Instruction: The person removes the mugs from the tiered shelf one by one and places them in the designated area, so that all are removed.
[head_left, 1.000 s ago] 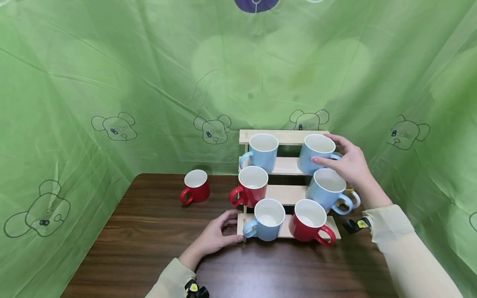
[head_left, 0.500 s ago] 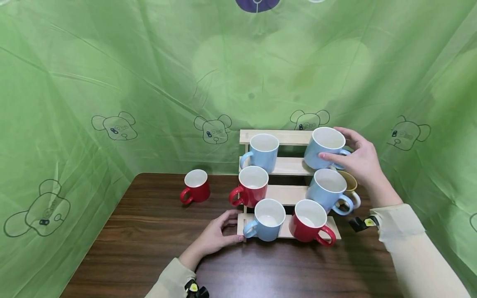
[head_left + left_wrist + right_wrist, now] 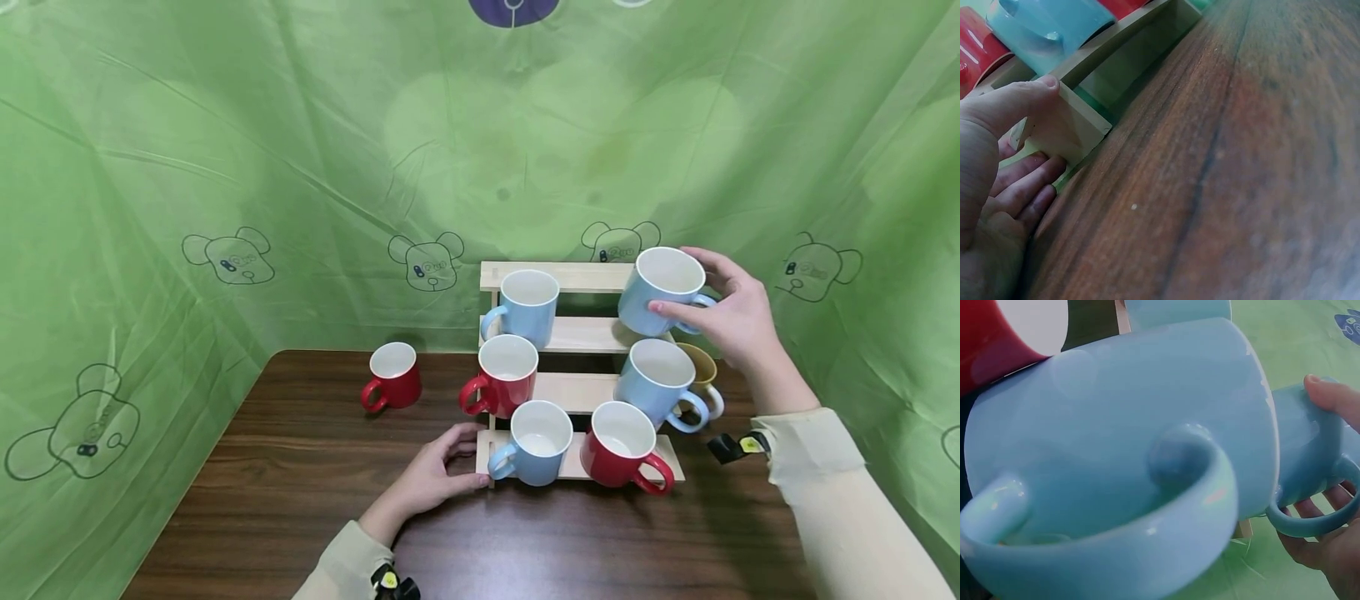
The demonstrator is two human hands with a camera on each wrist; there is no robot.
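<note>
My right hand point(image 3: 738, 317) grips a light blue mug point(image 3: 647, 302) by its body, thumb at the front and fingers round the back, above the rack's upper right. In the right wrist view, the handle of this held mug point(image 3: 1307, 440) points toward the palm. My left hand point(image 3: 431, 475) holds the lower left end of the tiered wooden rack point(image 3: 573, 390). The left wrist view has its thumb point(image 3: 1032, 94) on the front edge and its fingers round the side board. On the rack's right, just below the held mug, stands another light blue mug point(image 3: 648, 387).
A light blue mug point(image 3: 532, 312), a red mug point(image 3: 513, 390), a lower light blue mug point(image 3: 542, 460) and a lower red mug point(image 3: 611, 454) stand on the rack. Behind its right side is a yellow-lined mug point(image 3: 701, 362). One red mug point(image 3: 401, 387) sits on the table point(image 3: 300, 467).
My right hand has lifted the light blue mug off the rack's upper right, up and to the right, uncovering more of the yellow-lined mug. My left hand has stayed at the rack's end.
</note>
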